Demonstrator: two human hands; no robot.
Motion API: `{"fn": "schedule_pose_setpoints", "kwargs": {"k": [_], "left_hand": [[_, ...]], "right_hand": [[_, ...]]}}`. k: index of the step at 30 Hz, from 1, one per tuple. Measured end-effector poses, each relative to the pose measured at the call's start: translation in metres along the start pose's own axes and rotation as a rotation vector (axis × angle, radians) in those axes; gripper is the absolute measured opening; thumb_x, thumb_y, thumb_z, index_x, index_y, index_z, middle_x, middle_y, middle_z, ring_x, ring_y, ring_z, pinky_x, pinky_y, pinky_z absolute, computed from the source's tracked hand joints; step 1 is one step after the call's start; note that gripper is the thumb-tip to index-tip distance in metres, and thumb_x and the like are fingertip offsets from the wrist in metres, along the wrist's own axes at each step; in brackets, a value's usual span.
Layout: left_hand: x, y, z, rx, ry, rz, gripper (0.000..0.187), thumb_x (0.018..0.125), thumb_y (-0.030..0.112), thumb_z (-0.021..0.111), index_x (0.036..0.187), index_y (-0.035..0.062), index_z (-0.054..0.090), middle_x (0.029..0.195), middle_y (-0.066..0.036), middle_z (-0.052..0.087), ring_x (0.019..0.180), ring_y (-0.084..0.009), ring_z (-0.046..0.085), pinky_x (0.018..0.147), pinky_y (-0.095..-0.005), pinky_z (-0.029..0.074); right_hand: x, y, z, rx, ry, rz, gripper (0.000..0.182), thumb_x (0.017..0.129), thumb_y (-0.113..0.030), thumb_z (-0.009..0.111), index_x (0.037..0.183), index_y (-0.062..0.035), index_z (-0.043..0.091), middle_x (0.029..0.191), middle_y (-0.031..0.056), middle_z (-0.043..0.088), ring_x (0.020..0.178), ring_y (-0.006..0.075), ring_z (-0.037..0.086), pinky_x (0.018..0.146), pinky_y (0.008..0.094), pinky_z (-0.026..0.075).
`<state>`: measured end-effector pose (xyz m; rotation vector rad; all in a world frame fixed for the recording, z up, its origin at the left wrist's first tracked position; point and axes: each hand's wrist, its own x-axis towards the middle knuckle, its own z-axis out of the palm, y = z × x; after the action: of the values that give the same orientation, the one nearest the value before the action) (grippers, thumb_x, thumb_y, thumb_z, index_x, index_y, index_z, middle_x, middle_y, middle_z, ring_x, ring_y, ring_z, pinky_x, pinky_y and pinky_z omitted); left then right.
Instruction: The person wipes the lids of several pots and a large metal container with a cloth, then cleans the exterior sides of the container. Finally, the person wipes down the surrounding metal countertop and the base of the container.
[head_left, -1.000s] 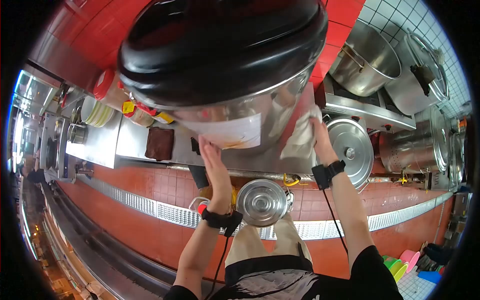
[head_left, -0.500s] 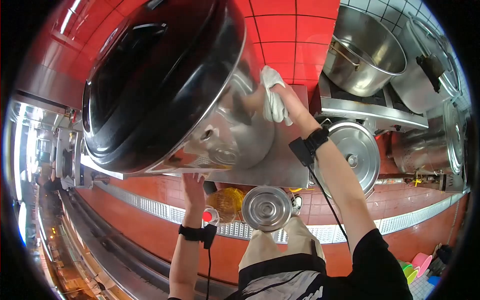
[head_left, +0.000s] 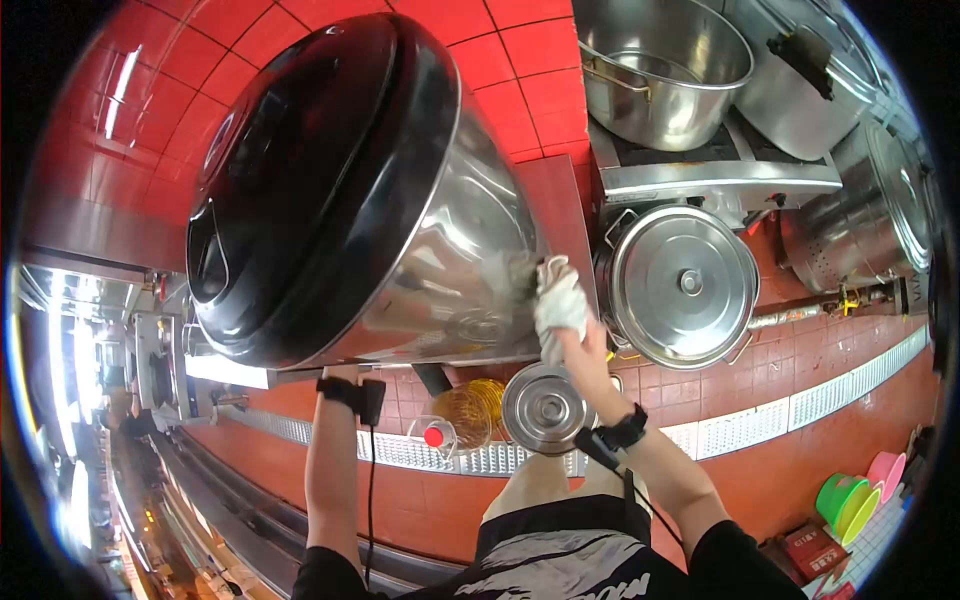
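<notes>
A large rice cooker (head_left: 465, 225) with a glossy black lid and a shiny steel body stands in front of me on a steel counter. My right hand (head_left: 585, 352) is closed around a crumpled white cloth (head_left: 560, 305). The cloth lies against the steel side near the base, where its blurred reflection shows. My left hand (head_left: 342, 372) is at the near lower edge of the cooker, below the lid's rim. Its fingers are hidden behind the cooker, so their grip cannot be seen.
Right of the counter is a lidded steel pot (head_left: 685, 285). Behind it, a large open pot (head_left: 665, 90) sits on a stove (head_left: 720, 180). Below the counter are a bottle of yellow oil (head_left: 462, 415) and a round steel lid (head_left: 548, 408). Coloured tubs (head_left: 845, 500) are at lower right.
My right hand has brought the cloth down along the steel side, closer to my body. My left hand has shifted left and slipped mostly out of sight. The camera view has turned somewhat.
</notes>
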<state>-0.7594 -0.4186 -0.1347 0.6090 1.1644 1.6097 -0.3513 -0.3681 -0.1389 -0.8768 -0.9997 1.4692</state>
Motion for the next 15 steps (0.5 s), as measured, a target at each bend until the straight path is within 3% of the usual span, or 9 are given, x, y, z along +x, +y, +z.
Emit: {"fn": "schedule_pose_setpoints", "kwargs": {"k": [3, 4, 9, 12, 13, 15], "left_hand": [[0.022, 0.013, 0.006, 0.025, 0.018, 0.0, 0.051, 0.102, 0.042, 0.043, 0.137, 0.0053, 0.047, 0.134, -0.013, 0.055, 0.122, -0.0271, 0.054, 0.104, -0.0419, 0.045], [0.028, 0.016, 0.008, 0.028, 0.033, -0.004, 0.051, 0.102, 0.042, 0.043, 0.138, 0.0052, 0.047, 0.134, -0.013, 0.055, 0.122, -0.0271, 0.054, 0.104, -0.0419, 0.045], [0.042, 0.041, 0.029, 0.065, 0.148, 0.06, 0.053, 0.102, 0.042, 0.042, 0.139, 0.0046, 0.045, 0.135, -0.014, 0.054, 0.123, -0.0272, 0.053, 0.106, -0.0418, 0.044], [0.043, 0.091, 0.046, 0.218, 0.326, 0.423, 0.053, 0.103, 0.042, 0.041, 0.14, 0.0043, 0.044, 0.136, -0.014, 0.053, 0.124, -0.0273, 0.052, 0.107, -0.0418, 0.044], [0.038, 0.128, 0.04, 0.377, 0.148, 0.614, 0.053, 0.105, 0.038, 0.037, 0.143, 0.0027, 0.039, 0.138, -0.016, 0.052, 0.126, -0.0264, 0.051, 0.108, -0.0433, 0.043], [-0.029, 0.184, 0.162, 0.915, 0.299, 1.007, 0.043, 0.105, 0.03, 0.036, 0.129, -0.0015, 0.053, 0.131, -0.015, 0.054, 0.121, -0.0254, 0.054, 0.11, -0.0386, 0.038]], "right_hand": [[-0.029, 0.0, 0.012, -0.136, -0.007, -0.044, 0.028, 0.087, -0.005, 0.056, 0.114, -0.0012, 0.061, 0.091, 0.0051, 0.069, 0.084, 0.0113, 0.063, 0.077, 0.029, 0.05], [-0.034, 0.0, 0.013, -0.18, -0.032, -0.017, 0.029, 0.087, -0.007, 0.058, 0.115, -0.0011, 0.06, 0.092, 0.0107, 0.07, 0.085, 0.0163, 0.067, 0.077, 0.0308, 0.051], [-0.042, -0.02, 0.018, -0.28, -0.016, -0.098, 0.037, 0.087, -0.009, 0.062, 0.123, -0.0019, 0.055, 0.094, 0.0148, 0.07, 0.088, 0.0272, 0.07, 0.079, 0.0344, 0.052], [-0.04, -0.063, 0.03, -0.309, 0.011, -0.214, 0.045, 0.086, -0.01, 0.065, 0.127, -0.0001, 0.051, 0.1, 0.018, 0.069, 0.091, 0.032, 0.07, 0.081, 0.0357, 0.053], [-0.037, -0.083, 0.038, -0.314, 0.018, -0.288, 0.049, 0.086, -0.011, 0.066, 0.129, 0.0019, 0.049, 0.104, 0.0196, 0.068, 0.093, 0.0336, 0.07, 0.081, 0.0362, 0.053], [-0.025, -0.119, 0.058, -0.354, 0.047, -0.552, 0.057, 0.082, -0.009, 0.069, 0.131, 0.0059, 0.045, 0.118, 0.0243, 0.062, 0.108, 0.04, 0.064, 0.093, 0.0411, 0.05]]}}
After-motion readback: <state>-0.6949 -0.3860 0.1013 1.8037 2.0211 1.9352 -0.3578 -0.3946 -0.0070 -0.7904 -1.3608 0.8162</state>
